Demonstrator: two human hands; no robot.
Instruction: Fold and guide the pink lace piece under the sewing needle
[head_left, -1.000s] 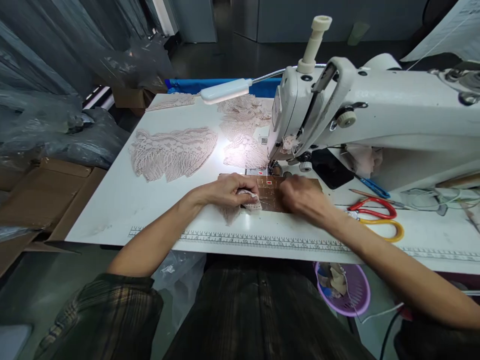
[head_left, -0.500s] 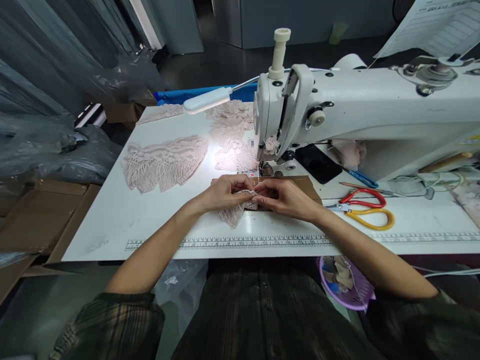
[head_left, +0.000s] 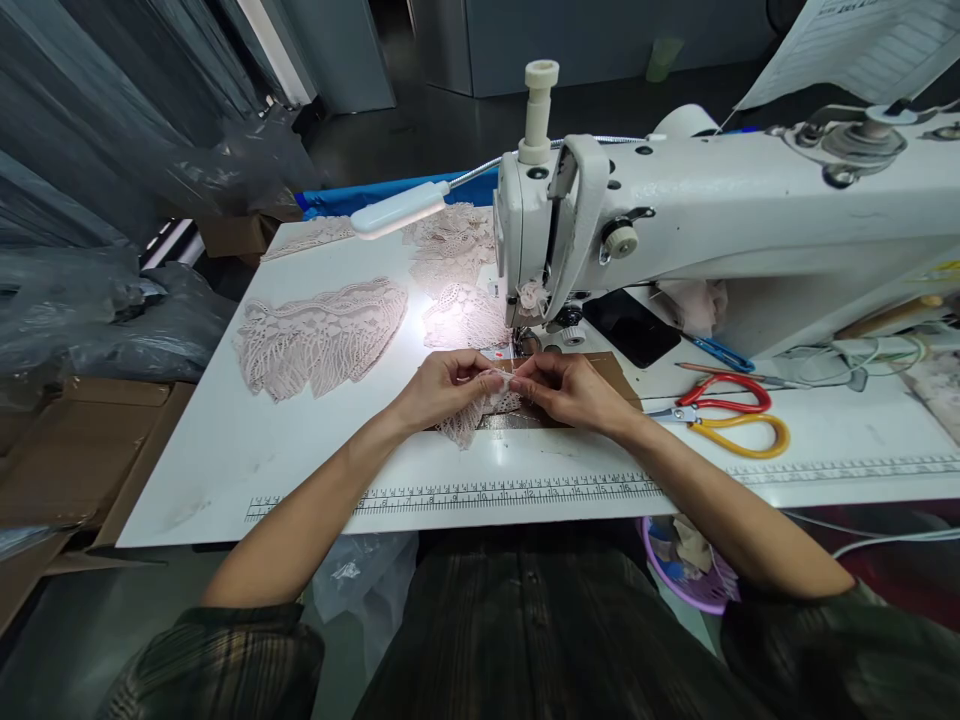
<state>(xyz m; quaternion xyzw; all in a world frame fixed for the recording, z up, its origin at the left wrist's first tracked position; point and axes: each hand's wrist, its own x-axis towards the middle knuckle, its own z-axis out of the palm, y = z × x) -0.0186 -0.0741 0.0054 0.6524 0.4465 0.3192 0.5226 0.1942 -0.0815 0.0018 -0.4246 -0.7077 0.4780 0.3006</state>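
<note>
Pinching: small lace piece (head_left: 480, 408), both hands together
Left hand (head_left: 442, 385): grasping left edge
Right hand (head_left: 570, 392): grasping right end, fingertips meeting left's
Lace position: between hands, just before needle of sewing machine (head_left: 675, 220)
Long axis: left-right

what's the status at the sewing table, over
Left hand and right hand both pinch the lace piece. Sewing machine needle just beyond. Scissors off right, clear.
</note>
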